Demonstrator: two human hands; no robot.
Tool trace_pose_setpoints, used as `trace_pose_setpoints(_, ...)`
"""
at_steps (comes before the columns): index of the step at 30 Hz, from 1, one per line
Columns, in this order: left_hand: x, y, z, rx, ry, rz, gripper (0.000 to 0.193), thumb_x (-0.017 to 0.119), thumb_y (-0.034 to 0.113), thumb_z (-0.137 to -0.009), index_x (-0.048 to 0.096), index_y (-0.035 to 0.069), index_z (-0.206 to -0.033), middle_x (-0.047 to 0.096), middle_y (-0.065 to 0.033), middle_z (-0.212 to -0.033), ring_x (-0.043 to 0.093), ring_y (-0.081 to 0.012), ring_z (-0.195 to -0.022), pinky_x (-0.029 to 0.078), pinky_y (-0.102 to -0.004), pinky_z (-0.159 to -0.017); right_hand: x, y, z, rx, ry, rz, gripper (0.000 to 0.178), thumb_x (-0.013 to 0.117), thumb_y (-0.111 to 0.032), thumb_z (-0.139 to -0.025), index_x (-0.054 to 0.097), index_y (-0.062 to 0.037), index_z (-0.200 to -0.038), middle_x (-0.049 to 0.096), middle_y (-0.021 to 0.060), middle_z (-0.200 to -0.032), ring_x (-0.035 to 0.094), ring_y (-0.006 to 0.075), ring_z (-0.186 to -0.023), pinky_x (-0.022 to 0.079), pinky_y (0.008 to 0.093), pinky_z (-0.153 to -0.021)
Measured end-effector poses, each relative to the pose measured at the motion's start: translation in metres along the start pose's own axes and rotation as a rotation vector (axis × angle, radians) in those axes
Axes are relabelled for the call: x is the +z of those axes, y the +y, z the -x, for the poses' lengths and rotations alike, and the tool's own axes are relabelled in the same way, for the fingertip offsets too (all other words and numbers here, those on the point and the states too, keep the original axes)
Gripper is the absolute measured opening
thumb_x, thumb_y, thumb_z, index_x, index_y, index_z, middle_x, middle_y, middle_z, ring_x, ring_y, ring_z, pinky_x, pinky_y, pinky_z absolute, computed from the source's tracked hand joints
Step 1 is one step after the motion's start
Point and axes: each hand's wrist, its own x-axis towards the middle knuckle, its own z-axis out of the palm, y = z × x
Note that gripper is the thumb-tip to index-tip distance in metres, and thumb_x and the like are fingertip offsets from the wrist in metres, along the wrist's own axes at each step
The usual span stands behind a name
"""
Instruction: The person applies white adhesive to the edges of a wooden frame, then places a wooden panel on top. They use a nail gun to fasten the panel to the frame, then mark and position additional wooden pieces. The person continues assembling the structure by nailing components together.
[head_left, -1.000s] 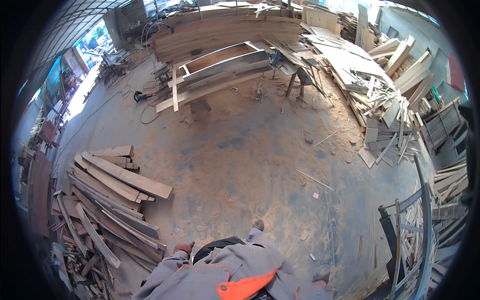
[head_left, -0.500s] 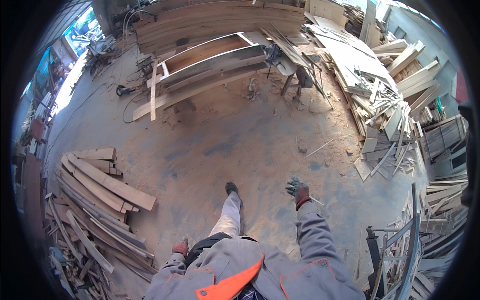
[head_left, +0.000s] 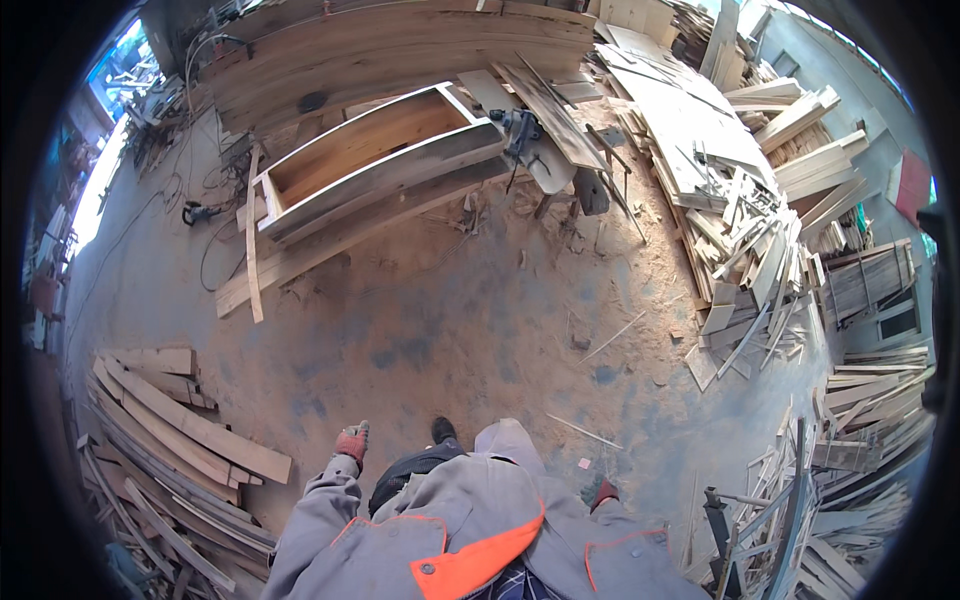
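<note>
My left hand (head_left: 352, 442), in a red and grey work glove, hangs in front of my body over the dusty floor. Its fingers look curled in, and nothing shows in them. Low by my right side is my right hand (head_left: 600, 492), gloved in red and dark green, partly hidden by the sleeve, its fingers too unclear to read. Neither hand touches the wood around me. Closest to the left hand is a stack of boards (head_left: 200, 430) on the floor. A thin wood strip (head_left: 584, 431) lies on the floor ahead of the right hand.
Ahead, an open wooden frame (head_left: 370, 150) rests on planks beside a power tool (head_left: 518, 130). A corded tool (head_left: 200, 212) lies left of it. Scrap wood (head_left: 750, 230) and pale sheets (head_left: 670, 110) are heaped at right. A dark metal frame (head_left: 790, 510) stands at lower right.
My left hand has swung forward, and my right hand has dropped back toward my side. My other leg is now in front. The workpiece and heaps have shifted leftward in view.
</note>
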Motion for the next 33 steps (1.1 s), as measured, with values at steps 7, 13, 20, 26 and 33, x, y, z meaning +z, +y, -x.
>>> trace_pose_setpoints(7,0.036,0.163,-0.111,0.020,-0.022,0.095,0.033,0.070,0.041,-0.103,0.071,0.009,-0.098,0.063,0.0034,-0.072,0.055,-0.0094,-0.059,0.047,-0.0299,-0.055,0.189,-0.144,-0.072,-0.083,0.144,-0.011,0.046,0.067,-0.049,-0.097,0.066,-0.0090,-0.119,0.069,0.0140,-0.099,0.070,0.0363,-0.080,0.060,0.0502,-0.070)
trace_pose_setpoints(13,0.069,0.240,-0.133,-0.050,0.071,0.062,0.034,0.071,0.041,-0.103,0.072,0.008,-0.100,0.065,0.0018,-0.073,0.058,-0.0099,-0.059,0.050,-0.0294,-0.055,0.320,-0.305,-0.140,-0.042,-0.077,0.088,0.049,0.064,-0.049,-0.100,0.063,-0.0108,-0.131,0.069,0.0163,-0.114,0.071,0.0370,-0.099,0.059,0.0519,-0.079)
trace_pose_setpoints(20,0.082,0.340,-0.148,0.002,0.082,-0.126,0.033,0.070,0.039,-0.103,0.074,0.008,-0.095,0.066,0.0002,-0.070,0.059,-0.0114,-0.058,0.050,-0.0302,-0.054,0.473,-0.516,-0.155,-0.259,-0.056,0.180,0.049,0.069,-0.050,-0.099,0.065,-0.0060,-0.120,0.072,0.0144,-0.104,0.073,0.0319,-0.085,0.060,0.0474,-0.072)
trace_pose_setpoints(26,0.097,0.437,-0.238,-0.018,-0.008,-0.208,0.029,0.071,0.034,-0.103,0.074,0.006,-0.101,0.066,0.0005,-0.073,0.059,-0.0106,-0.059,0.048,-0.0295,-0.054,0.536,-0.598,-0.176,-0.279,-0.070,0.135,0.040,0.066,-0.049,-0.101,0.065,-0.0105,-0.109,0.071,0.0099,-0.097,0.070,0.0267,-0.079,0.058,0.0409,-0.067)
trace_pose_setpoints(33,0.127,0.538,-0.375,-0.063,-0.114,0.252,0.018,0.075,0.028,-0.102,0.070,0.011,-0.101,0.067,0.0020,-0.079,0.063,-0.0112,-0.066,0.052,-0.0279,-0.060,0.544,-0.638,-0.223,-0.031,-0.048,-0.051,0.045,0.056,-0.055,-0.104,0.061,-0.0126,-0.119,0.071,0.0106,-0.108,0.071,0.0321,-0.088,0.059,0.0469,-0.071)
